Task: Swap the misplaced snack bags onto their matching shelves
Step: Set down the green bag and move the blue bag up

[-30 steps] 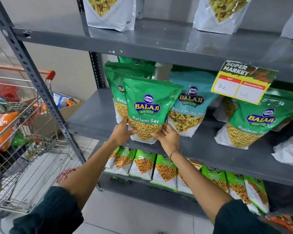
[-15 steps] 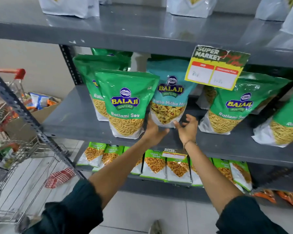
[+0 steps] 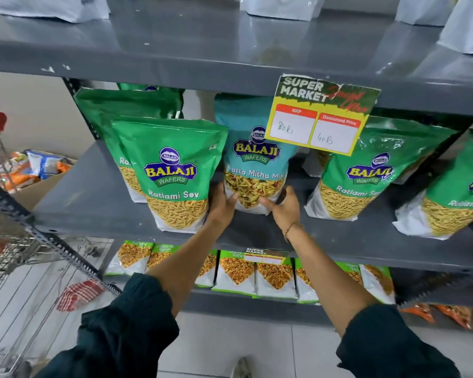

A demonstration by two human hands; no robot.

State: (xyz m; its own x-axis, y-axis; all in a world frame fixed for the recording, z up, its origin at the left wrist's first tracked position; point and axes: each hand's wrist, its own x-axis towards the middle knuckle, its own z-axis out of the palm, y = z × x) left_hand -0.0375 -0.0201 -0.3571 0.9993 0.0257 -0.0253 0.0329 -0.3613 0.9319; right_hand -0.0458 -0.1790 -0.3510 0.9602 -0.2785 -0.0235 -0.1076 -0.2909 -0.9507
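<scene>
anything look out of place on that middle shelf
Yes: the teal bag labelled Mitha Mix stands alone among green Ratlami Sev bags on the middle shelf. The left hand and right hand flank its base. The price tag above hangs crooked with a torn top edge.

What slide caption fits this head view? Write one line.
Both hands, left hand and right hand, grip the teal Khatta Mitha Mix bag among green Ratlami Sev bags.
</scene>
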